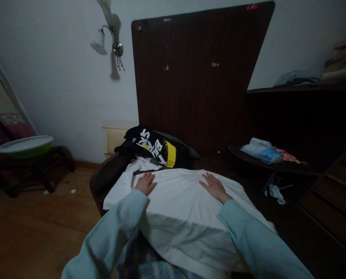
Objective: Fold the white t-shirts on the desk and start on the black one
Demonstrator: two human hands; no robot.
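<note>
A white garment [178,197], seemingly a T-shirt, lies spread over a dark wooden seat, its near part hanging over the front edge. My left hand [145,183] rests flat on its left side, fingers stretched out. On the right side of the cloth lies my right hand [214,186], palm down with the fingers a little apart. Neither hand grips anything. Just behind the white cloth is a heaped black garment [149,145] with white lettering and a yellow patch. Soft wrinkles run across the cloth between my hands.
A dark wooden armrest [109,176] borders the left. On the right, a low curved shelf [239,155] bears a plastic tissue pack [261,150]. Behind stands a tall dark panel [190,85]. At far left a green-and-white basin [26,146] sits on a dark chair.
</note>
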